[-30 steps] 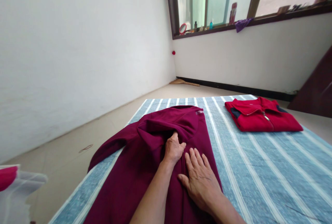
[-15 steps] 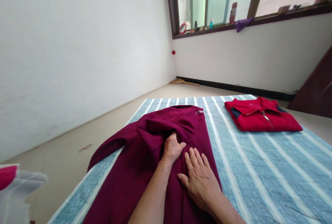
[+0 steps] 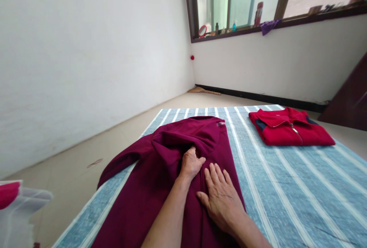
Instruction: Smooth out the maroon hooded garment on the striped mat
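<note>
Garment: a maroon sweater (image 3: 172,179) lay spread on the striped blue sheet (image 3: 286,186), its near end running out of view toward the person, one sleeve trailing off the left edge onto the floor.
Left hand: the left hand (image 3: 191,162) was curled into a bunched fold near the collar, fingers closed on the cloth, knuckles up.
Right hand: the right hand (image 3: 222,198) lay flat and open just beside it, palm down, fingers spread, pressing the sweater to the sheet.
Handling: it looked to me like thick, soft knit, limp rather than stiff, light enough for one hand, not fragile and not slippery; it would sag and crease wherever it was lifted. The shoulder seams or the hem seemed the best places to take hold, since a pinch in the middle only gathers folds.
Labels: a small tag (image 3: 220,124) sat at the far right corner of the sweater, too small to read. No other writing could be made out.
Nearby: a folded red zip jacket (image 3: 289,131) rested well apart, at the far right of the sheet. Bottles stood on the window sill (image 3: 286,22).
</note>
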A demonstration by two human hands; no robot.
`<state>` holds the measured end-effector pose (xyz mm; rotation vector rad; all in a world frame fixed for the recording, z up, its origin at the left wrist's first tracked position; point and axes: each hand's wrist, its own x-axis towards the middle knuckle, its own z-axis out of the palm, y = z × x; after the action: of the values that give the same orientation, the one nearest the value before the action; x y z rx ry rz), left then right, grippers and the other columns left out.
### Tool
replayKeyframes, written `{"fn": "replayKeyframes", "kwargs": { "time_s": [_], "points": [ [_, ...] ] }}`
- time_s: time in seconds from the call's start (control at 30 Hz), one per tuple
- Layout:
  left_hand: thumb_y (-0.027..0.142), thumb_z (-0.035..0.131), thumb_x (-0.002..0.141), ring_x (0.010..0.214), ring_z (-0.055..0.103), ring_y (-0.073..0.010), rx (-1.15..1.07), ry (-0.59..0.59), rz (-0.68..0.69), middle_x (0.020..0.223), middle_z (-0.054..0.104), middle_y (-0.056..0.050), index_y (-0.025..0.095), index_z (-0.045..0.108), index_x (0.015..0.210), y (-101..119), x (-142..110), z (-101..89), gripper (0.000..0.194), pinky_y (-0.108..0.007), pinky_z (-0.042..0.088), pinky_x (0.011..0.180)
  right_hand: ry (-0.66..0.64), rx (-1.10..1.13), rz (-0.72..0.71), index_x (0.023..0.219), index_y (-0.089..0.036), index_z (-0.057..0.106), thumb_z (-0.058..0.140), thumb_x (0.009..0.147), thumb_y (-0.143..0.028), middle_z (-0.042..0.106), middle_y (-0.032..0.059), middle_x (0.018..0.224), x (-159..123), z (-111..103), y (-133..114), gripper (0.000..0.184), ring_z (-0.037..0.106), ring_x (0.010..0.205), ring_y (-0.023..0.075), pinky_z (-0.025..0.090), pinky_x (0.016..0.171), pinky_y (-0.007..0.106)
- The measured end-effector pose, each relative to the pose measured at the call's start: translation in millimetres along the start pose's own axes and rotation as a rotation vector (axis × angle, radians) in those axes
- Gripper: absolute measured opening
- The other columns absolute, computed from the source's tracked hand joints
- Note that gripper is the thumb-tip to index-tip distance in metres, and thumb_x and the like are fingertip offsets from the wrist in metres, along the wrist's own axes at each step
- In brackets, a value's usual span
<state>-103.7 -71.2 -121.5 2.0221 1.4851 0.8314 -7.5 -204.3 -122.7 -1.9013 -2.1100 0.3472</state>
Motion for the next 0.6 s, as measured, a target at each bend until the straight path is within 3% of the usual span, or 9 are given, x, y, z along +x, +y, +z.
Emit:
{"fn": "replayKeyframes", "kwargs": {
  "time_s": [0.33,0.6],
  "points": [
    [0.014,0.068,0.060,0.048,0.048,-0.0094,0.010,0.005,-0.021,0.059,0.058,0.005,0.017,0.059,0.078,-0.5,1.6,0.1,0.020,-0.022,0.038,0.054,0.001,0.010,-0.003,0.143,-0.010,0.027,0.023,0.091,-0.057,0.017,0.0161,0.149,0.3,-3.2,-0.6,0.069,0.010,0.138,0.0298,0.012,0.111,0.049],
    [0.014,0.068,0.061,0.054,0.053,-0.0111,0.006,-0.004,-0.012,0.064,0.062,0.002,0.016,0.059,0.080,-1.0,1.6,0.0,0.021,-0.023,0.040,0.057,0.011,0.003,-0.005,0.142,-0.010,0.029,0.022,0.091,-0.057,0.019,0.0163,0.148,-0.2,-0.3,0.2,0.069,0.012,0.138,0.0304,0.013,0.111,0.050]
  ]
}}
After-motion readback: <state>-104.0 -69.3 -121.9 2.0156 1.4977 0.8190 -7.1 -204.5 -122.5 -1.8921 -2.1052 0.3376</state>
